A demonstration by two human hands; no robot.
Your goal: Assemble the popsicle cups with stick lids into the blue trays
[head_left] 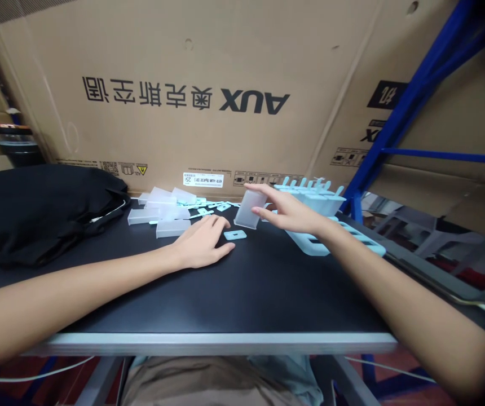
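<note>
My right hand (291, 213) grips a translucent popsicle mould cup (249, 210) between thumb and fingers, tilted just over the dark tabletop. Palm down on the table, my left hand (202, 242) has its fingers apart and nothing in them. Close to its fingertips lies a small light-blue slotted lid piece (235, 234), flat on the surface. More translucent mould cups (173, 228) lie in a loose group beyond my left hand. Behind the hands, light-blue sticks and lid pieces (223, 207) are scattered.
At the right stands a light-blue popsicle mould set (322, 202) with upright sticks, by a light-blue slotted frame (367, 246) partly behind my right forearm. A black cloth bag (43, 208) covers the table's left. A large cardboard box (162, 135) forms the back; a blue metal post (407, 96) rises right.
</note>
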